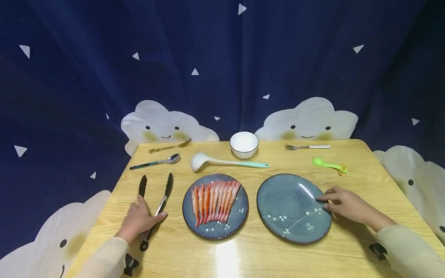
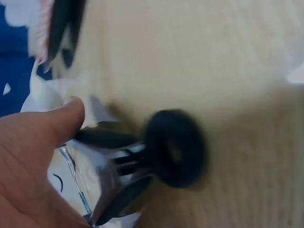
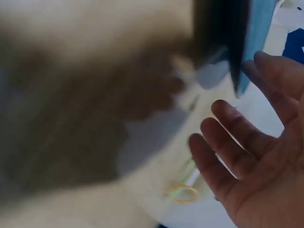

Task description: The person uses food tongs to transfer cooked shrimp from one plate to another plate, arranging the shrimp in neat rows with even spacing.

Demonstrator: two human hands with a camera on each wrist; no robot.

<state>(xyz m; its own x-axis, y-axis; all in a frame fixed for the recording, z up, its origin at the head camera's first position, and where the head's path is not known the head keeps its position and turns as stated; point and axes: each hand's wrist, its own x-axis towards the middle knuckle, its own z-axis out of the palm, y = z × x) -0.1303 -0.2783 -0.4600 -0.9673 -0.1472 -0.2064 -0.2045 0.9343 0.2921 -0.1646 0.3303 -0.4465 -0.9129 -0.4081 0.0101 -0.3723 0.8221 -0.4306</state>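
My left hand [image 1: 138,217] grips a pair of tongs [image 1: 162,204] near the left of the table, their two black-tipped arms spread apart. In the left wrist view the thumb lies along the tongs' handle end [image 2: 175,148], which has a black ring. At the right, my right hand [image 1: 351,205] reaches over the rim of a large blue-grey plate [image 1: 292,200], its fingers loosely extended; the right wrist view shows the fingers apart beside the plate's edge [image 3: 243,66]. Between the hands, a smaller blue plate [image 1: 212,233] bears a row of red-and-white shrimp [image 1: 215,201].
Behind the plates lie a white ladle [image 1: 222,162] with a mint handle and a white bowl [image 1: 244,146]. A spoon [image 1: 156,161] and a gold fork [image 1: 170,146] lie back left. A white-handled fork [image 1: 307,147] and green spoon [image 1: 328,165] lie back right.
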